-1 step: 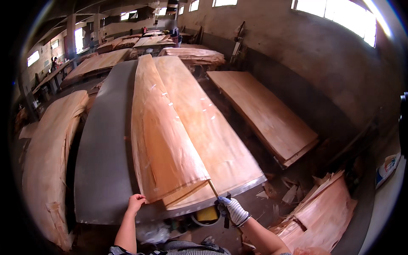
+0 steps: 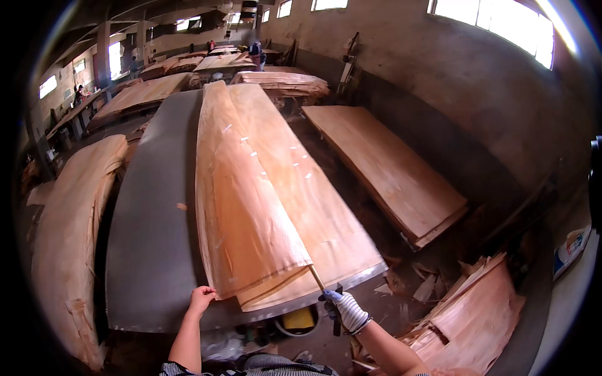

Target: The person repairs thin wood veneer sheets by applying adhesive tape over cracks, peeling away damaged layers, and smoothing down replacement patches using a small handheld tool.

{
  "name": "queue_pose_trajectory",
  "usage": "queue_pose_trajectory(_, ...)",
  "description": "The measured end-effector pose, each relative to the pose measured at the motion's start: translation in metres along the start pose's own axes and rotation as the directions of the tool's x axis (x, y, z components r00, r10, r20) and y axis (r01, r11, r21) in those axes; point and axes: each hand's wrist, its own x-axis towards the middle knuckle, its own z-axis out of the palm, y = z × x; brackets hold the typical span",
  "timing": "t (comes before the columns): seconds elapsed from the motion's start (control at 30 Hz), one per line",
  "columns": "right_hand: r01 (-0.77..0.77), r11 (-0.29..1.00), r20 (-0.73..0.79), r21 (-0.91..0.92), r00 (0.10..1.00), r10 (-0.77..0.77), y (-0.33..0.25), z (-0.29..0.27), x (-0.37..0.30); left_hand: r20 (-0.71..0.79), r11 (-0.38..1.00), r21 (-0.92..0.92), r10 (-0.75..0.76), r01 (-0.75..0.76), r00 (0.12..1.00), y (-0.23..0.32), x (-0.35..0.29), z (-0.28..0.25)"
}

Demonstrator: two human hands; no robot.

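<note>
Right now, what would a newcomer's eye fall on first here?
The big pale sheet, mid-picture, over the grey table. Then the right grip, striped-gloved, at the near edge, holding a stick that meets the sheet; the bare left grip pinches the sheet's near left corner.

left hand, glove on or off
Off: the left hand shows bare fingers beside the corner of the wood sheet. The right hand, around a stick, wears a striped glove.

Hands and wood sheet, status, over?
Left hand pinching near-left corner of wood sheet. Right hand, gloved, gripping stick, far end hidden by sheet. Sheet partly raised. Tub below table.
</note>
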Motion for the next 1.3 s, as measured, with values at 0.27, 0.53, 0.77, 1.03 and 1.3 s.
queue_pose_trajectory(0.27,0.171,0.976,-0.311,-0.138,0.928,-0.206,-0.099,-0.191,0.032,0.19,0.993,0.087,0.059,-0.076,0.98,0.076,0.049,0.195)
queue_pose_trajectory(0.53,0.246,0.95,-0.421,-0.19,0.854,-0.306,-0.21,-0.396,0.057,0.447,0.981,0.194,-0.087,-0.002,0.89,0.168,0.072,0.428)
queue_pose_trajectory(0.77,0.295,0.913,-0.49,-0.282,0.774,-0.401,-0.304,-0.559,0.068,0.675,0.969,0.23,-0.088,-0.095,0.733,0.198,0.123,0.652)
queue_pose_trajectory(1.03,0.309,0.919,-0.504,-0.243,0.77,-0.392,-0.358,-0.699,0.13,0.695,0.856,0.381,-0.016,-0.349,0.719,0.218,0.172,0.821)
queue_pose_trajectory(1.3,0.239,0.929,-0.462,-0.282,0.815,-0.35,-0.44,-0.825,0.174,0.502,0.918,0.313,0.056,-0.242,0.863,0.239,0.203,0.97)
